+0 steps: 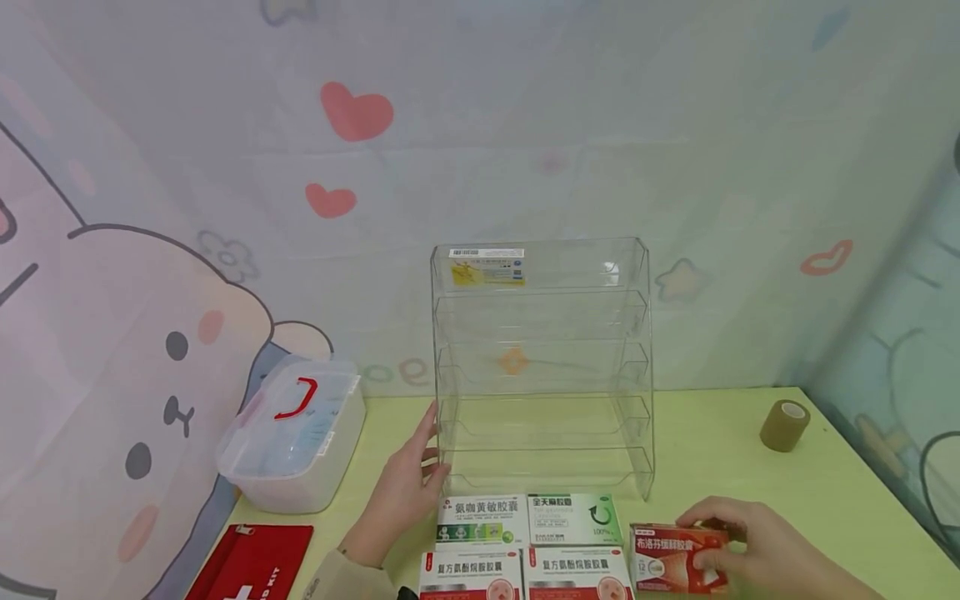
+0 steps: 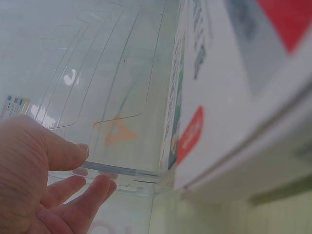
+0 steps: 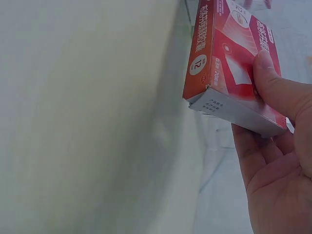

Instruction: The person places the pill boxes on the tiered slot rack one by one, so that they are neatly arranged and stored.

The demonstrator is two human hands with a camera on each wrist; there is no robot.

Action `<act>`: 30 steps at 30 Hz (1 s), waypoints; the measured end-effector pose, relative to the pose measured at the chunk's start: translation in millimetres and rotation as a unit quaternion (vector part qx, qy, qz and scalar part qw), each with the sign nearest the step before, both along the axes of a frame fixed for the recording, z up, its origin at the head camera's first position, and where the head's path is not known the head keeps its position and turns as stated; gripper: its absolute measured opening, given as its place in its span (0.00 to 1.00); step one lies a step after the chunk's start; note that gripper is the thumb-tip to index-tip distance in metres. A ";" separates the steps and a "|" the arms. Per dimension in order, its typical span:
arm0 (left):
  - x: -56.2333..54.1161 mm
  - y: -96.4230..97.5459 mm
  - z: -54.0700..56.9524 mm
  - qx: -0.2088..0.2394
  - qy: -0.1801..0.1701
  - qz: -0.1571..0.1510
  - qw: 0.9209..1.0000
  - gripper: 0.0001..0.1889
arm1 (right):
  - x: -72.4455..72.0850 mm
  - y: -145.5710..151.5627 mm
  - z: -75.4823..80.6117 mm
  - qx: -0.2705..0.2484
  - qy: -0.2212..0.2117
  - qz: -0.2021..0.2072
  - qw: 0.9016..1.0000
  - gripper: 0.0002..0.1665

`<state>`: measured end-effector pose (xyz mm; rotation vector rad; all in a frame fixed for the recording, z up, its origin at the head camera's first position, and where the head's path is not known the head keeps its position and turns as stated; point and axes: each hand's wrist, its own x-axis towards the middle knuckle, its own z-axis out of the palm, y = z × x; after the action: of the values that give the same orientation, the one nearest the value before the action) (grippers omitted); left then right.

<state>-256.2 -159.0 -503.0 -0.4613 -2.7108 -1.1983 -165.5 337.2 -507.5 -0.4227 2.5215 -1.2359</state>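
Note:
A clear plastic tiered rack (image 1: 542, 312) stands upright at the middle of the table, against the patterned backdrop. My left hand (image 1: 401, 496) pinches the edge of its left side panel low down, thumb (image 2: 68, 151) on one face and fingers on the other. On the right, my right hand (image 1: 757, 546) holds a red medicine box (image 1: 667, 560), thumb across the printed front and fingers behind. In front of the rack are a white-and-green capsule box (image 1: 482, 518), a green-and-white box (image 1: 573, 518) and two red-and-white boxes (image 1: 470, 573), cut off by the lower image edge.
Left of the rack sits a white lidded case (image 1: 300, 442) with a red handle. Nearer the front is a red first-aid pouch (image 1: 258, 560). A brown tape roll (image 1: 785, 426) stands at the far right, near the edge of the light green table (image 1: 720, 433).

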 end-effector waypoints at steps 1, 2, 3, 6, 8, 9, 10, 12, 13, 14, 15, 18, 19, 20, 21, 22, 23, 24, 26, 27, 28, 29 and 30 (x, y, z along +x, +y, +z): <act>0.2 0.0 -0.1 0.001 0.000 0.000 1.000 0.53 | -1.1 -1.2 3.0 0.010 0.028 0.003 1.000 0.24; 0.2 0.2 -0.1 0.003 -0.001 -0.001 1.000 0.53 | -2.4 -2.6 6.4 0.018 0.059 0.004 0.998 0.23; 0.3 0.3 -0.1 0.002 -0.001 0.000 1.000 0.53 | -3.5 -4.4 10.1 0.025 0.092 0.006 0.995 0.22; 0.2 0.8 0.1 0.002 -0.002 0.002 1.000 0.53 | -6.9 -11.1 22.7 0.043 0.184 -0.015 0.982 0.22; 0.2 1.2 0.3 0.000 -0.002 0.003 1.000 0.53 | -8.6 -15.7 31.4 0.047 0.235 -0.042 0.970 0.24; 0.3 1.2 0.4 -0.001 -0.001 0.004 1.000 0.53 | -9.4 -17.8 35.9 0.049 0.257 -0.055 0.964 0.25; 0.3 1.3 0.4 -0.002 -0.001 0.004 1.000 0.53 | -10.2 -19.9 40.0 0.050 0.277 -0.068 0.957 0.26; 0.3 1.3 0.3 -0.002 -0.001 0.004 1.000 0.53 | -12.2 -24.0 47.2 0.051 0.316 -0.085 0.944 0.28; 0.4 1.1 0.3 -0.003 -0.002 0.005 1.000 0.53 | -13.7 -25.8 50.6 0.049 0.333 -0.088 0.937 0.29; 0.5 0.8 0.1 -0.004 -0.001 0.005 1.000 0.53 | -15.4 -27.8 54.1 0.046 0.350 -0.090 0.931 0.30; 0.6 0.4 0.2 -0.003 -0.003 0.006 1.000 0.53 | -17.7 -30.0 57.9 0.045 0.365 -0.091 0.925 0.31; 0.7 -0.3 0.7 -0.001 -0.009 0.009 1.000 0.53 | -26.0 -37.0 70.5 0.032 0.409 -0.088 0.908 0.32; 0.7 -0.6 1.0 0.000 -0.011 0.010 1.000 0.53 | -29.0 -39.4 75.3 0.028 0.422 -0.088 0.902 0.33; 0.9 -0.7 1.3 0.000 -0.012 0.010 1.000 0.53 | -32.0 -41.9 80.4 0.025 0.432 -0.090 0.897 0.33; 1.0 -0.7 1.7 0.001 -0.014 0.010 1.000 0.53 | -35.0 -44.4 85.6 0.024 0.440 -0.090 0.893 0.33; 1.2 -0.7 1.8 0.000 -0.014 0.009 1.000 0.53 | -37.9 -46.6 90.7 0.023 0.444 -0.091 0.891 0.33; 1.4 -0.6 2.0 -0.001 -0.014 0.008 1.000 0.53 | -40.5 -48.7 95.9 0.023 0.448 -0.093 0.889 0.32; 1.7 -0.3 2.3 -0.001 -0.014 0.007 1.000 0.53 | -43.2 -50.7 100.9 0.027 0.451 -0.097 0.887 0.32; 2.1 0.3 2.8 0.000 -0.012 0.006 1.000 0.53 | -48.9 -54.6 111.0 0.032 0.452 -0.103 0.885 0.31; 2.3 0.5 2.8 -0.001 -0.011 0.006 1.000 0.53 | -51.8 -56.4 115.7 0.033 0.451 -0.106 0.886 0.30; 2.2 0.9 2.9 0.000 -0.010 0.005 1.000 0.53 | -54.8 -58.1 120.5 0.032 0.451 -0.108 0.886 0.29; 2.2 1.2 3.1 0.001 -0.010 0.005 1.000 0.53 | -57.7 -59.8 125.1 0.030 0.451 -0.111 0.885 0.29; 2.1 1.6 3.1 0.000 -0.009 0.004 1.000 0.53 | -60.8 -61.4 129.7 0.028 0.453 -0.112 0.884 0.29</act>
<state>-254.2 -157.4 -499.9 -0.4404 -2.7249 -1.2071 -226.2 275.9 -377.8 -0.8819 3.4590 -1.2132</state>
